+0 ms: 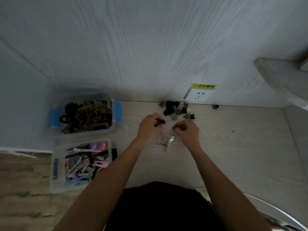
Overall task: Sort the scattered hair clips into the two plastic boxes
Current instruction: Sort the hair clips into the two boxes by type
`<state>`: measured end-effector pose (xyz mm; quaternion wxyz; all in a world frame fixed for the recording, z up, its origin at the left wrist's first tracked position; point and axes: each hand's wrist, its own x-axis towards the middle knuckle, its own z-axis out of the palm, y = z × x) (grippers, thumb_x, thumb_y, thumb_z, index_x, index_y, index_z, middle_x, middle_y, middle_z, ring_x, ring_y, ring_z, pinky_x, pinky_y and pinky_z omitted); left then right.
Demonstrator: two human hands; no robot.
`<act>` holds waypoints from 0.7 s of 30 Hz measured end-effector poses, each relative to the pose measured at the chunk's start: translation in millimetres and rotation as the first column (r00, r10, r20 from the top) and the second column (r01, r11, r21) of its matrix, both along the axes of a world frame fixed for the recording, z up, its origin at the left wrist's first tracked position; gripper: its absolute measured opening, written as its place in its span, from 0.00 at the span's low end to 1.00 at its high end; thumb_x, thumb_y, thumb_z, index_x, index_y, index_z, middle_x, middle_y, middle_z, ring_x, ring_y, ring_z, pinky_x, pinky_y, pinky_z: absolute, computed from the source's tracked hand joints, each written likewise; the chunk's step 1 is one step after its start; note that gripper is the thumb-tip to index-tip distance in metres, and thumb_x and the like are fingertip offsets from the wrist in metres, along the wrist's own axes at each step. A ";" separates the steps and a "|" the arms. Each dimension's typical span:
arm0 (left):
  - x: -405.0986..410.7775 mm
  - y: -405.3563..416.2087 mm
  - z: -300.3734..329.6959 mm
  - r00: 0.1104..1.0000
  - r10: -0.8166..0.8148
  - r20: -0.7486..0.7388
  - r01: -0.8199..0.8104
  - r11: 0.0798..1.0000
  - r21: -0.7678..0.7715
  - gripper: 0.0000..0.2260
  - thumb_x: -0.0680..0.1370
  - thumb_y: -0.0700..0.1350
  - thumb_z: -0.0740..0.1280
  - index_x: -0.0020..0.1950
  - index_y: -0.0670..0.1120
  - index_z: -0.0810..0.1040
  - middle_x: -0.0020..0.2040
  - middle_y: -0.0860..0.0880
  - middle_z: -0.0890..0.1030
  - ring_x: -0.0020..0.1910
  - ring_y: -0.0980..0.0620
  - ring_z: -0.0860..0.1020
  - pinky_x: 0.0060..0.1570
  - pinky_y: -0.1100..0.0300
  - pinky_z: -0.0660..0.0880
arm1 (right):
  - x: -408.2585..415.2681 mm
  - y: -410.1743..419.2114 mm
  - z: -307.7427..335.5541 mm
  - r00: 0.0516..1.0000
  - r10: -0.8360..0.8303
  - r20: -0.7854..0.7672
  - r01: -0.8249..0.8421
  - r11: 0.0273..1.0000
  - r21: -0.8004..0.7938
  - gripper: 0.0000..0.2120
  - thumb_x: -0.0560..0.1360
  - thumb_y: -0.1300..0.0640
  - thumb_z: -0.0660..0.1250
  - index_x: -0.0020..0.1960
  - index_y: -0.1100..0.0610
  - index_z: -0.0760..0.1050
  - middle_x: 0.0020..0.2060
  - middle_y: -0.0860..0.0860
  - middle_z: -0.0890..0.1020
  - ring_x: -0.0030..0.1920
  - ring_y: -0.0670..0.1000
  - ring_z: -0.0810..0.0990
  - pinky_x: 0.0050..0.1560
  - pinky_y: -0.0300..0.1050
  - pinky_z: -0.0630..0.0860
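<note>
My left hand (147,126) grips a few small dark claw clips (159,122) above the table. My right hand (188,130) grips small brown claw clips (179,127). A pile of small black, brown and cream claw clips (176,110) lies just beyond both hands by the wall. Between my wrists lies a heap of silver metal clips (167,140). At the left, the far plastic box (113,114) with blue latches holds dark and brown claw clips. The near plastic box (54,164) holds flat pastel clips.
One stray black claw clip (215,106) lies by the wall to the right. A wall socket (199,95) with a yellow label sits above the pile. A grey ledge (280,75) juts out at the upper right. The table's front edge is at my body.
</note>
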<state>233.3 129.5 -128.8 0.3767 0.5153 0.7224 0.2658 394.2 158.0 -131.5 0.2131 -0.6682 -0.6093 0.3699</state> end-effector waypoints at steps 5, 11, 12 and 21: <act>-22.2 -20.7 41.1 0.995 0.084 0.063 -0.093 0.980 0.175 0.07 0.71 0.43 0.71 0.48 0.49 0.77 0.47 0.50 0.80 0.47 0.56 0.76 0.47 0.67 0.71 | -21.9 -13.2 35.4 0.930 -0.114 -0.349 0.086 0.992 -0.095 0.13 0.68 0.66 0.69 0.41 0.47 0.78 0.48 0.54 0.80 0.44 0.54 0.82 0.46 0.51 0.81; -99.1 -62.3 91.8 0.967 0.254 0.007 -0.239 0.898 0.369 0.08 0.72 0.40 0.71 0.49 0.47 0.78 0.47 0.53 0.79 0.43 0.64 0.75 0.46 0.78 0.67 | -109.2 -22.9 86.6 0.837 0.174 -0.519 -0.194 0.981 0.017 0.14 0.69 0.68 0.67 0.41 0.49 0.78 0.49 0.59 0.80 0.46 0.55 0.80 0.43 0.45 0.81; -117.8 -68.7 90.8 0.959 0.277 -0.065 -0.239 0.907 0.348 0.08 0.72 0.41 0.71 0.50 0.46 0.78 0.48 0.51 0.79 0.44 0.61 0.75 0.46 0.77 0.67 | -127.0 -23.9 88.4 0.840 0.229 -0.492 -0.229 0.971 0.061 0.14 0.68 0.67 0.68 0.41 0.48 0.78 0.49 0.57 0.80 0.46 0.55 0.81 0.44 0.47 0.81; -197.9 -98.2 65.4 0.945 0.246 -0.214 -0.217 0.965 0.148 0.17 0.74 0.42 0.68 0.62 0.46 0.73 0.59 0.44 0.75 0.55 0.48 0.76 0.56 0.55 0.74 | -229.8 -11.7 81.8 0.726 0.688 0.011 -0.677 0.712 0.187 0.15 0.71 0.63 0.68 0.57 0.62 0.77 0.56 0.58 0.76 0.52 0.54 0.77 0.49 0.30 0.64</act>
